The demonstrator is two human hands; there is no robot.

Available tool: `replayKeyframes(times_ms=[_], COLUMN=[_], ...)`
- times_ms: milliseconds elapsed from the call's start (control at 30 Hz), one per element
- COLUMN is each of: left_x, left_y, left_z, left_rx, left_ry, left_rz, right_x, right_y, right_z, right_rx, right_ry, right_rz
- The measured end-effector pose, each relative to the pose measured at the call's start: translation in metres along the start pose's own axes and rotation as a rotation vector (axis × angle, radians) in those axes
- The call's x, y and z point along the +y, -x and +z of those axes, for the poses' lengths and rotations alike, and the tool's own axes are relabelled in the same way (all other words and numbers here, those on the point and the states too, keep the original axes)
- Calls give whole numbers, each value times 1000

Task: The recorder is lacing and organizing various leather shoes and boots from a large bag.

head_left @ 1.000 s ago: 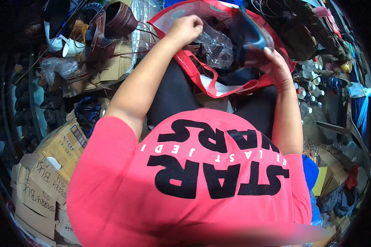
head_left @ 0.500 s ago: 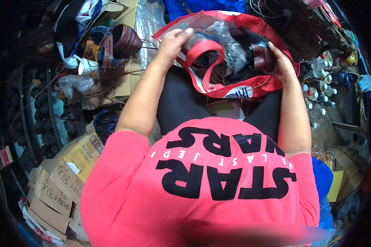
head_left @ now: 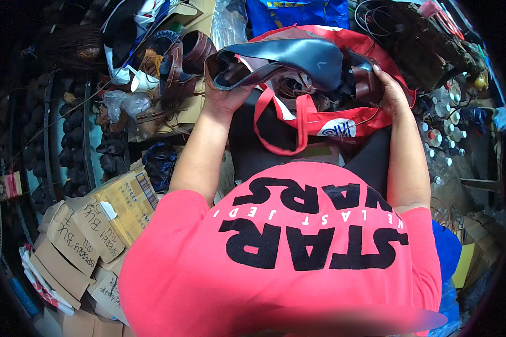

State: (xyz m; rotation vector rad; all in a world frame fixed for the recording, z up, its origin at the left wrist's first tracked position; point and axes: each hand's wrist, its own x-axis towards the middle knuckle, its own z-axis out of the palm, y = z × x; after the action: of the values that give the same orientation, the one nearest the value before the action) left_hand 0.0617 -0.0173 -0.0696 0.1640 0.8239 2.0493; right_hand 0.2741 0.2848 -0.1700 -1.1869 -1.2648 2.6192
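A dark blue, glossy shoe upper (head_left: 298,55) with a brown edge lies across the mouth of a red shopping bag (head_left: 320,119). My left hand (head_left: 229,100) is closed on its left end from below, and my fingers are partly hidden behind it. At the bag's right side, my right hand (head_left: 392,92) grips a brown leather shoe upper (head_left: 366,84), thumb side toward the bag. Below the blue piece, white and dark items show inside the bag, too jumbled to name. The bag's red strap (head_left: 303,121) hangs down in front, over my lap.
More brown shoe uppers (head_left: 174,70) sit at the left near a white cup (head_left: 144,81) and clear plastic (head_left: 123,104). Cardboard boxes (head_left: 126,205) are piled lower left. Several small bottles (head_left: 445,109) stand at the right. A blue bag (head_left: 298,18) lies beyond the red one.
My left hand, earlier at the red bag's strap and rim, now holds up the blue shoe upper across the bag. The strap has dropped forward. My right hand stays on the brown upper.
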Motion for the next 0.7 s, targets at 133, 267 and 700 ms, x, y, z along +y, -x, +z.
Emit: replayKeyframes(times_ms=[133, 267, 700], left_x=[9, 34, 9], left_y=[-2, 17, 81], left_z=[-7, 26, 25], left_rx=[-320, -213, -297], left_ry=[53, 104, -2273], left_rz=[-64, 85, 178], right_x=[0, 7, -27], right_y=[7, 1, -49], right_z=[8, -3, -42], right_rx=[74, 15, -58], right_ry=[29, 104, 1757], right_rz=[-120, -207, -310])
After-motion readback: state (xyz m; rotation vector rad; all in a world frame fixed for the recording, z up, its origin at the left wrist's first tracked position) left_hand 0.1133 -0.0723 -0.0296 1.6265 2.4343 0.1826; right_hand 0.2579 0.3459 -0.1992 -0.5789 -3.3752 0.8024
